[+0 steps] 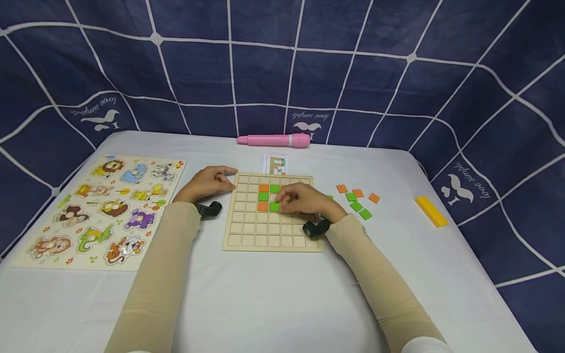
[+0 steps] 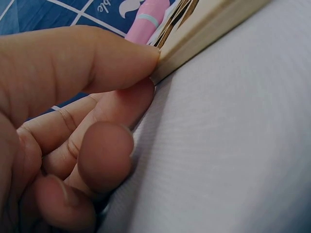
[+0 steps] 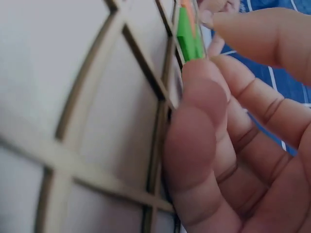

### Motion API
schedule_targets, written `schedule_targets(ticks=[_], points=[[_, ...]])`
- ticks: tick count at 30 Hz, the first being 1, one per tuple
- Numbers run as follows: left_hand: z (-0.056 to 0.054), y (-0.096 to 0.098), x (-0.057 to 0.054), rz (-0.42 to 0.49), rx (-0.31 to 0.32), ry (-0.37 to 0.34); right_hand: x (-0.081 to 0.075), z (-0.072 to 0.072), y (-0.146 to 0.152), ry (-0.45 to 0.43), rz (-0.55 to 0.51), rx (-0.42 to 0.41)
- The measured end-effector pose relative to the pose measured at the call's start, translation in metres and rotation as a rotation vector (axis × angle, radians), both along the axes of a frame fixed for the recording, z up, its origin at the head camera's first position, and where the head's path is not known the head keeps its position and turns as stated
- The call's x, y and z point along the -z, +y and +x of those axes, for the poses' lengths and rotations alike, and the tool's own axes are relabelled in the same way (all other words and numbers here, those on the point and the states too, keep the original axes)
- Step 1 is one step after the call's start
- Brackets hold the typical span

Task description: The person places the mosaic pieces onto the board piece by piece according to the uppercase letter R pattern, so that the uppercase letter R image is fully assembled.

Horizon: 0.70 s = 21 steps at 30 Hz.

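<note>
A wooden grid board (image 1: 254, 240) lies flat on the table, with several orange and green tiles in its upper middle cells. My left hand (image 1: 207, 183) holds the board's upper left edge; in the left wrist view its thumb (image 2: 121, 60) and a finger meet at that edge. Over the board's right half, my right hand (image 1: 302, 198) has its fingertips at a green tile (image 1: 274, 207) below an uncovered cell. The right wrist view shows a fingertip right at green tiles (image 3: 184, 36), the thumb (image 3: 257, 31) apart from it. The palm side hides some cells.
Loose orange and green tiles (image 1: 355, 206) lie right of the board. Behind it are a patterned grid card (image 1: 277, 164) and a pink pen-shaped thing (image 1: 269, 140). An animal puzzle board (image 1: 103, 211) lies left, a yellow bar (image 1: 431, 212) far right. A blue curtain (image 1: 265, 73) hangs behind.
</note>
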<state>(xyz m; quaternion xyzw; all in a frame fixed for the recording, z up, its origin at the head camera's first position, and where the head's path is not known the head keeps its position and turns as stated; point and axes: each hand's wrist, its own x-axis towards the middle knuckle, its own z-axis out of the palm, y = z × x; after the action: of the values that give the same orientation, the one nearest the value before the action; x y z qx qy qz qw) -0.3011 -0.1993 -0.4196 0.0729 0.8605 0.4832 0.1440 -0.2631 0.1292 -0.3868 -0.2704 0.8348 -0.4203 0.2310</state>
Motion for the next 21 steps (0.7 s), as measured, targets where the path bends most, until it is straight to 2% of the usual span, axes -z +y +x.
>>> schedule_targets(ticks=[7,12,21], points=[[-0.001,0.001,0.000,-0.024,0.003,0.017,-0.002,0.000,0.022,-0.044,-0.117,0.033],[-0.001,0.000,0.000,-0.027,0.000,0.017,-0.004,0.002,0.045,-0.045,-0.162,0.106],[0.000,0.000,0.000,-0.039,0.008,0.022,-0.006,0.007,0.093,-0.021,-0.154,0.240]])
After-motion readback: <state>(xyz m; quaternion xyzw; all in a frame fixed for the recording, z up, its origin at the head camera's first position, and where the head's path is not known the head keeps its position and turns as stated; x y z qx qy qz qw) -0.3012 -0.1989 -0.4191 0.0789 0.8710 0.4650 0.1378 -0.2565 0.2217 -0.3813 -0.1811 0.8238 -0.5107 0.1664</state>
